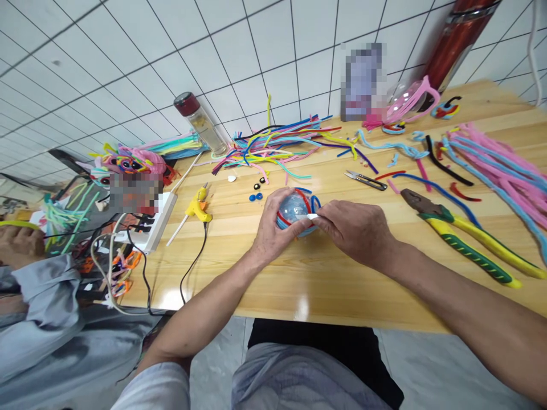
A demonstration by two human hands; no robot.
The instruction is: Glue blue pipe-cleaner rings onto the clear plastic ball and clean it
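Note:
A clear round ball (294,207), with red and blue pipe cleaners bent around it, rests in the grip of my left hand (273,223). The fingers curve over its far side and the thumb presses along its near side. My right hand (361,229) is closed at the ball's right edge, pinching a small white piece (313,216) against or close to the ball. What exactly the white piece is, I cannot make out. A blue pipe cleaner loop (315,202) stands up beside my right fingertips. Small blue discs (255,197) lie just left of the ball.
Behind lie a heap of pipe cleaners (273,142) and a glass bottle (203,128). Snips (365,180) and pliers (461,239) are at right, near pink pipe cleaners (491,156). At left are a yellow glue gun (199,206), a power strip (160,222) and another person's hand (21,245).

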